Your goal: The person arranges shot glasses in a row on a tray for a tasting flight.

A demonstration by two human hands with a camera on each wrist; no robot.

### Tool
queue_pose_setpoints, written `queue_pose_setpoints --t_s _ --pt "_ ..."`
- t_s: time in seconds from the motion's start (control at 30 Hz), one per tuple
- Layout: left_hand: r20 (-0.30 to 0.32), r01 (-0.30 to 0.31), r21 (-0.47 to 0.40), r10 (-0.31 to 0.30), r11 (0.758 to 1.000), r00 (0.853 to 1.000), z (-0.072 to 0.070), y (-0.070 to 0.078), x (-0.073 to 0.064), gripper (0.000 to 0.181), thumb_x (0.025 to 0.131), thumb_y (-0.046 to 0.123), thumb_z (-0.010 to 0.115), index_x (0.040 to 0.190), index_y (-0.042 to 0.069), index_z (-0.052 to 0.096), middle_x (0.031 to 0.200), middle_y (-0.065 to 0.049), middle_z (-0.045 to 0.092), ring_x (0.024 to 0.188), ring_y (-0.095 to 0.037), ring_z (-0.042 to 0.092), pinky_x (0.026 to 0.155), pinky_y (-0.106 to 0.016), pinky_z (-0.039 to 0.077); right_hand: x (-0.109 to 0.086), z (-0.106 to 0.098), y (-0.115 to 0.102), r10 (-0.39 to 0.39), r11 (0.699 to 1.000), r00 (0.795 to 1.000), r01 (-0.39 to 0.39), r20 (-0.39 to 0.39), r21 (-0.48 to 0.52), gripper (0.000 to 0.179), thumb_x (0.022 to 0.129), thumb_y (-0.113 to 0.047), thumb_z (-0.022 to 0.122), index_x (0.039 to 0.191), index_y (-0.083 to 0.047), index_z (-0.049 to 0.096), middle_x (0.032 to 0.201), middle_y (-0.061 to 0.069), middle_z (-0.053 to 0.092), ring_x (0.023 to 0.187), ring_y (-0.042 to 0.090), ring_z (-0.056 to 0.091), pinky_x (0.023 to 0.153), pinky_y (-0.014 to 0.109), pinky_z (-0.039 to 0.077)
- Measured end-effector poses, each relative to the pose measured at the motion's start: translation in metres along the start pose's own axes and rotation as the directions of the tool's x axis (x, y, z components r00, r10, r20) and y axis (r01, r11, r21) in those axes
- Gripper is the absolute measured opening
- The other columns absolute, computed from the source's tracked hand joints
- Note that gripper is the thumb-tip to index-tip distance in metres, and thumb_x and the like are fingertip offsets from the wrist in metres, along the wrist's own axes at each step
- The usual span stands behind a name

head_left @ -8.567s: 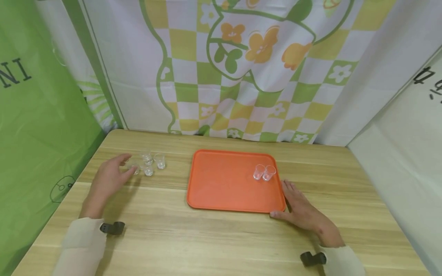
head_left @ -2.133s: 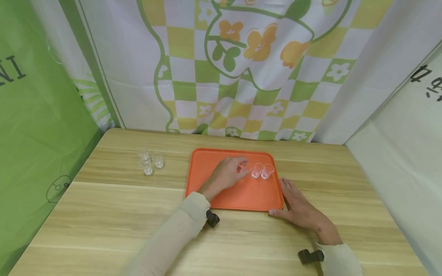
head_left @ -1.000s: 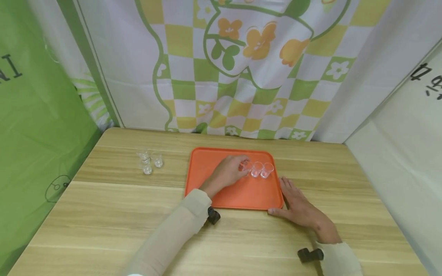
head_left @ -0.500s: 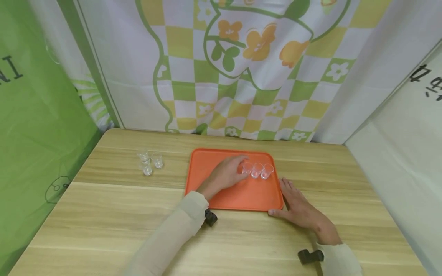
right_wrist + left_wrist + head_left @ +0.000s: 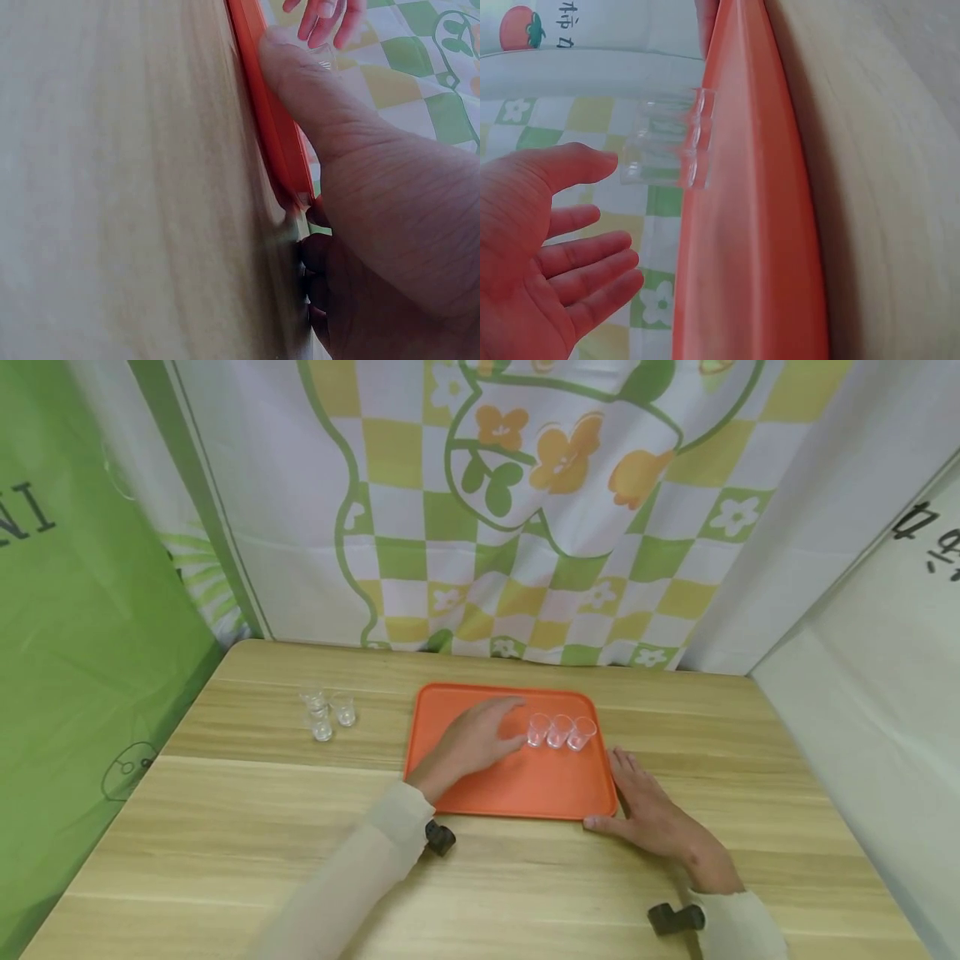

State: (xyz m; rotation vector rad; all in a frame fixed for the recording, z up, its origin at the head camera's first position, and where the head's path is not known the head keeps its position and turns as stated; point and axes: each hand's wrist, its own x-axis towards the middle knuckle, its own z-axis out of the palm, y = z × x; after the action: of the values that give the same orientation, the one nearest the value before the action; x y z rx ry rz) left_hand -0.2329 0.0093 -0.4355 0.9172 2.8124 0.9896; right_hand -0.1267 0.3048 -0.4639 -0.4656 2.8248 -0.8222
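Three small clear shot glasses stand upright in a row on the right part of the orange tray [image 5: 480, 793]: a left one [image 5: 537, 732], a middle one [image 5: 559, 732] and a right one [image 5: 582, 734]. Just left of the row, my left hand [image 5: 471, 739] is over the tray with thumb and fingers spread apart; the left wrist view shows nothing between the thumb [image 5: 585, 163] and fingers. My right hand [image 5: 660, 810] rests at the tray's front right corner, fingers straight along its right side and thumb at the front edge.
Three more clear shot glasses [image 5: 321, 727] stand close together on the wooden table [image 5: 262, 827], left of the tray. A patterned curtain [image 5: 525, 568] hangs behind the table's back edge. A green cloth [image 5: 90, 693] borders the left side, a white one [image 5: 862, 693] the right.
One glass has come from the left group to the tray's row. My left hand has let go of it and drawn back to the left. The right hand has stayed at the tray.
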Motion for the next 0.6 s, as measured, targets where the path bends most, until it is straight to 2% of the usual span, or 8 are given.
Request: queue_pose_setpoints --t_s 0.27,0.37,0.5,0.6 --pt "-0.051 -0.015 -0.071 0.012 0.997 0.999 -0.017 -0.009 -0.018 0.057 0.096 0.027 0.076 0.148 0.014 0.056 0.146 -0.003 0.058 0.128 -0.025 0.058 0.103 -0.045 0.049 -0.001 -0.001 0.0 0.007 1.0 1.0 -0.007 0.001 -0.005 0.111 0.091 -0.054 0.074 0.163 0.002 0.011 0.166 0.031 0.008 0.152 0.049 0.006 0.117 0.07 0.01" --pt "-0.075 -0.022 -0.089 0.015 0.996 0.997 -0.024 -0.012 -0.026 0.056 0.096 0.025 0.076 0.147 0.013 0.057 0.146 -0.003 0.058 0.129 -0.025 0.057 0.105 -0.045 0.048 -0.001 0.0 0.0 0.008 1.0 1.0 -0.008 0.001 -0.006 0.111 0.091 -0.054 0.074 0.164 0.001 0.011 0.166 0.031 0.008 0.152 0.049 0.006 0.117 0.07 0.009" --pt "-0.095 -0.023 -0.07 0.016 0.997 0.995 -0.03 -0.017 -0.037 0.055 0.096 0.025 0.075 0.147 0.013 0.057 0.147 -0.002 0.057 0.136 -0.024 0.052 0.111 -0.043 0.042 -0.001 0.001 0.001 0.006 1.0 1.0 -0.006 0.001 -0.005 0.11 0.091 -0.054 0.074 0.164 0.0 0.011 0.166 0.031 0.008 0.152 0.049 0.005 0.117 0.071 0.009" --pt "-0.112 -0.019 -0.033 0.015 0.999 0.994 -0.036 -0.02 -0.046 0.053 0.096 0.026 0.075 0.145 0.013 0.059 0.145 -0.004 0.059 0.136 -0.025 0.052 0.111 -0.043 0.043 0.0 0.0 0.0 0.002 1.0 1.0 -0.002 -0.001 -0.003 0.11 0.092 -0.054 0.074 0.164 0.0 0.011 0.167 0.03 0.007 0.152 0.049 0.005 0.117 0.071 0.009"
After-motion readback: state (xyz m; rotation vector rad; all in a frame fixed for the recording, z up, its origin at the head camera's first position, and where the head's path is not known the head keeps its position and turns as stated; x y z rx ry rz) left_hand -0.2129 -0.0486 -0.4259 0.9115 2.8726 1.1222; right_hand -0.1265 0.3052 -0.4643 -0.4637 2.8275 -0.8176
